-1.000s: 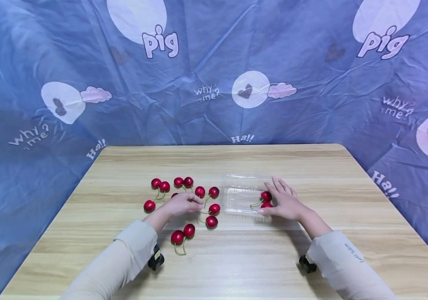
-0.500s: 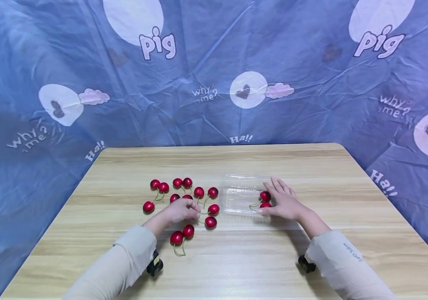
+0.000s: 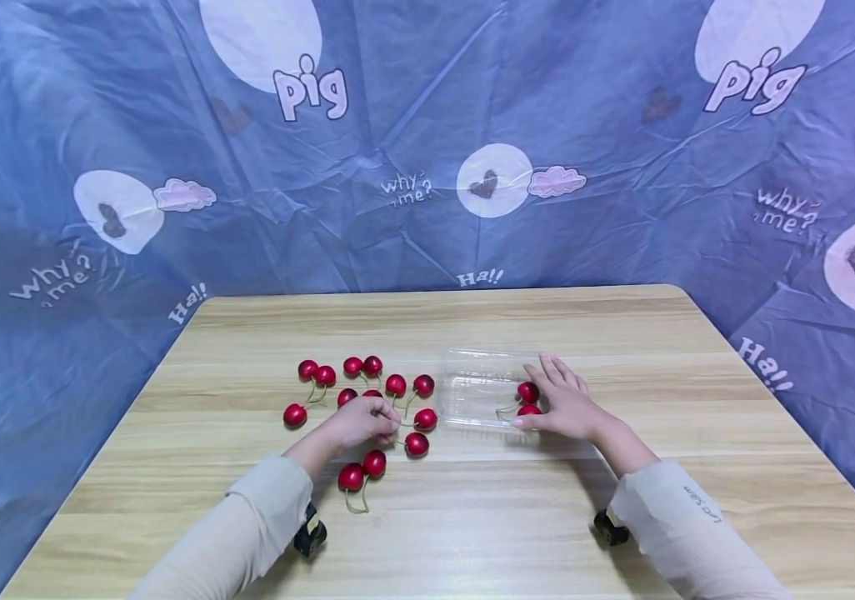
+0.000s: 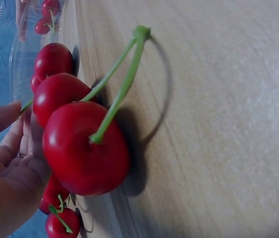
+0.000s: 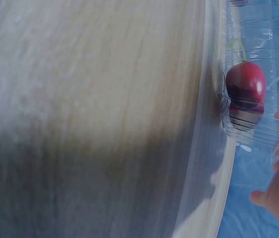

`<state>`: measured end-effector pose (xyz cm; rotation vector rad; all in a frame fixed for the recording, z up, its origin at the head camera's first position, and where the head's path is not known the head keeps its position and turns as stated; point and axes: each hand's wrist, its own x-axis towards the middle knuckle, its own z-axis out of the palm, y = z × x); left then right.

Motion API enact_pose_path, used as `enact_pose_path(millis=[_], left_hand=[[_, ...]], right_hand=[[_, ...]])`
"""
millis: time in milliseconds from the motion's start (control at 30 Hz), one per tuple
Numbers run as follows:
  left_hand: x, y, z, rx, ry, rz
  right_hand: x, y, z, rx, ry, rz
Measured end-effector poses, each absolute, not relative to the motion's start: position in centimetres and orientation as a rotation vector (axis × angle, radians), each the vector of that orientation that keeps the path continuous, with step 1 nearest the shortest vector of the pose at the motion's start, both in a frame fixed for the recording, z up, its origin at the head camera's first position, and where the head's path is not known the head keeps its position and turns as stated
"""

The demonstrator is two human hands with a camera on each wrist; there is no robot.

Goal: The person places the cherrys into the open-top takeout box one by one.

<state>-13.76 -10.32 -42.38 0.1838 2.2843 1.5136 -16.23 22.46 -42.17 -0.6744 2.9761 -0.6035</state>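
In the head view my left hand (image 3: 360,421) is low over the table among red cherries, its thumb and fingertips pinching a thin green stem (image 4: 26,106). That stem appears to belong to the cherries just right of the fingers, a lower cherry (image 3: 417,444) and an upper cherry (image 3: 425,419). My right hand (image 3: 566,406) holds the right end of a clear plastic container (image 3: 472,400), thumb at the near side and fingers spread toward the far side. Inside, by that hand, lie two cherries (image 5: 246,84) with stems. The container hides part of the right fingertips.
Joined cherries (image 3: 351,477) lie in front of the left hand. Several more cherries (image 3: 325,377) are spread behind and left of it, one partly hidden by the hand. All rest on a wooden table (image 3: 472,533), with a blue printed cloth (image 3: 367,233) hanging behind.
My left hand has come down and slightly nearer, its fingertips closing on a stem. The lower cherry beside it has shifted slightly left. My right hand and the container stay put.
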Motion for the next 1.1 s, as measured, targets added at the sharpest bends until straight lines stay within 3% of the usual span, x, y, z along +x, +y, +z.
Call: enact_pose_path(millis=[767,1100], left_hand=[[-14.3,-11.6,-40.7,0.129,2.206,1.679],[-15.3,-11.8,-39.3,-0.024,2.178,1.853]], right_hand=[[-16.0,22.5,-42.1,-0.679,2.979,-0.607],[-16.2,22.6,-42.2,-0.682,2.980,-0.610]])
